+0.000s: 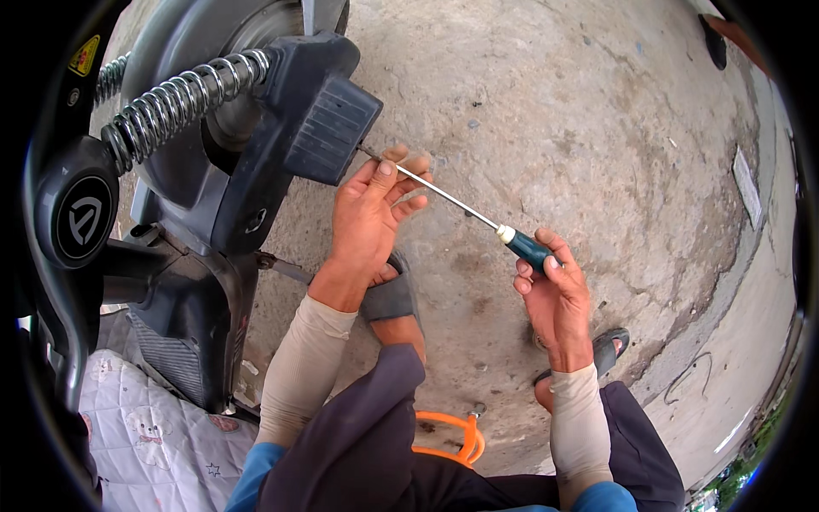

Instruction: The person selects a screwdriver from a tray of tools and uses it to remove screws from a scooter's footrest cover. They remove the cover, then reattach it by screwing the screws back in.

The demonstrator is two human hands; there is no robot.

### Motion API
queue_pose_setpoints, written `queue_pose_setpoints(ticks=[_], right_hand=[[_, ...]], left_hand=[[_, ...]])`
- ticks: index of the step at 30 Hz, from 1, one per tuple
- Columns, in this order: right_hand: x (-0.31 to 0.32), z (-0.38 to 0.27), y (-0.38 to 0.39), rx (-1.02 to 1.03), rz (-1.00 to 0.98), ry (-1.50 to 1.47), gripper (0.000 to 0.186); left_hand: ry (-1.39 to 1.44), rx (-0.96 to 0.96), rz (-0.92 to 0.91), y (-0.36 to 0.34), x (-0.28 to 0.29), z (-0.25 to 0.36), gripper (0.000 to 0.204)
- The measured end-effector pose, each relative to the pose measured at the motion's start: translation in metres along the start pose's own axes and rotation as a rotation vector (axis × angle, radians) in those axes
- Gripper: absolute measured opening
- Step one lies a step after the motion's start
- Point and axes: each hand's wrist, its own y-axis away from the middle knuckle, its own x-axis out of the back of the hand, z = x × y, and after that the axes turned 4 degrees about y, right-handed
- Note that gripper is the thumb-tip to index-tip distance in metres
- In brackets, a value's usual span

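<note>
My right hand [554,299] grips the green handle of a screwdriver [529,249], whose long metal shaft slants up-left. My left hand [367,218] pinches the shaft near its far end, thumb on top and fingers partly spread behind. The shaft's end meets the lower right edge of a ribbed, dark grey plastic housing [328,128] on a vehicle; the exact tip is hard to make out. Just left of it are a chrome coil spring [183,102] and a grey wheel-like part [158,47].
A quilted white cloth [149,427] lies at lower left. An orange tubular frame [444,418] is below me, between my legs. My sandaled feet rest on stained concrete [554,111]. Another person's foot [715,43] shows at upper right, near a pale flat scrap [746,183].
</note>
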Motion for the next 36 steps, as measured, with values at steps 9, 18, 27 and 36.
queue_pose_setpoints(ticks=[9, 18, 27, 36], right_hand=[[-0.025, -0.009, 0.002, -0.103, 0.207, -0.125, 0.035], [0.010, 0.001, -0.002, -0.266, -0.105, 0.099, 0.037], [0.014, 0.001, -0.001, 0.012, 0.006, 0.152, 0.032], [0.018, 0.010, -0.001, 0.200, -0.031, 0.465, 0.042]], left_hand=[[-0.183, -0.068, 0.120, -0.006, 0.018, -0.007, 0.027], [-0.086, 0.008, -0.085, -0.006, 0.016, 0.004, 0.026], [-0.151, -0.010, 0.022, -0.005, 0.013, -0.002, 0.026], [-0.095, -0.022, -0.046, -0.006, 0.011, -0.002, 0.028]])
